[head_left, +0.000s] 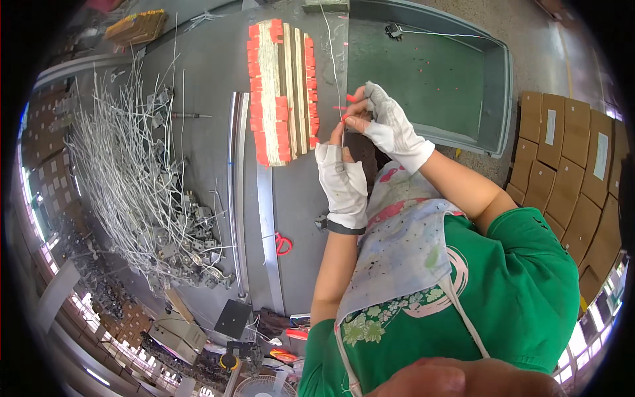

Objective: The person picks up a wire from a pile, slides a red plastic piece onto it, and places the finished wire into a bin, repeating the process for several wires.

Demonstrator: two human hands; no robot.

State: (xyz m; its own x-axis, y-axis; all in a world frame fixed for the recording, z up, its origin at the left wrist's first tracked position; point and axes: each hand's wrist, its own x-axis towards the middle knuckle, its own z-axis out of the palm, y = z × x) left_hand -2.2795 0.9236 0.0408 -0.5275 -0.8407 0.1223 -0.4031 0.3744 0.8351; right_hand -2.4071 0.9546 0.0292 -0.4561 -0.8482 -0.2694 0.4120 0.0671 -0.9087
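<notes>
Closest in, a person in a green shirt and a paint-flecked apron (397,258) leans over a grey worktop (211,86). Both hands wear white fingerless gloves. The left hand (342,182) is raised with its fingers curled upward, its fingertips meeting those of the right hand; I cannot tell exactly what it grips. The right hand (390,126) is closed in a pinch on a small orange-red piece (347,116) at the end of a thin white wire (333,59), which runs up and away from the fingers across the worktop.

Just left of the hands, red-handled scissors (282,243) lie on the worktop beside a long metal rail (233,192). Just beyond the hands sits a flat stack of pale strips with orange-red tabs (281,92) along its edges. Farther left, a big tangled heap of white wires with metal fittings (139,178) spreads out. Beyond the right hand lies a shallow green tray (436,79), and cardboard boxes (569,165) are stacked well off to the right.
</notes>
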